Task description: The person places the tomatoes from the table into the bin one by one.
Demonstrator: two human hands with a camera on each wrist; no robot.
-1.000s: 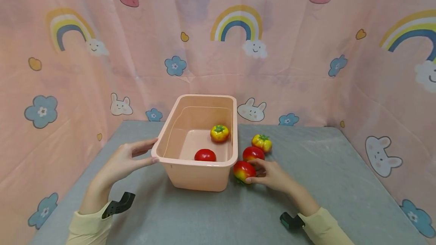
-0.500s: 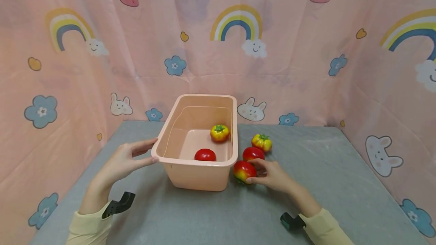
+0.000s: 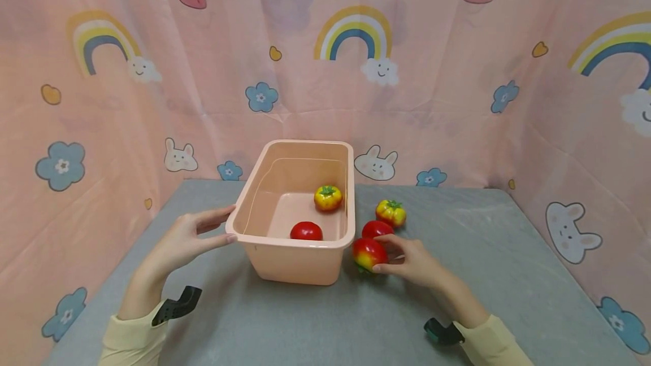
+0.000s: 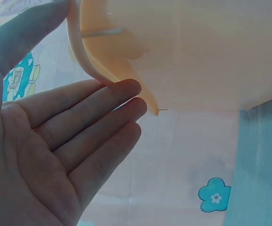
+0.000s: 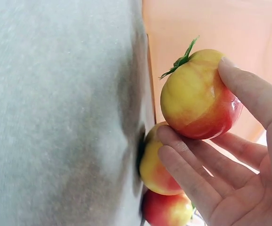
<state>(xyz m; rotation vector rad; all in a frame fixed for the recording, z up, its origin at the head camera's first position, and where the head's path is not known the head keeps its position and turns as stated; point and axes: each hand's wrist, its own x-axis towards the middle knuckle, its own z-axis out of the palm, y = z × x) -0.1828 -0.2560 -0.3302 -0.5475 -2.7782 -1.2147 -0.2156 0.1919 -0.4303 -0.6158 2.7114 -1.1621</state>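
Your right fingers [image 5: 192, 179] pinch the fruit [image 5: 197, 96] — probably light, stiff, slick, so grip its middle — left fingers [image 4: 88, 110] spread, touching the bin [image 3: 295, 264].

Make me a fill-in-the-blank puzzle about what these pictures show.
1. Inside the peach bin, the head view shows ____ fruits.
2. The right hand holds a red-and-yellow fruit whose leafy top is ____.
3. In the head view, the unheld fruits on the table lie to the bin's ____.

Missing words: two; green; right.
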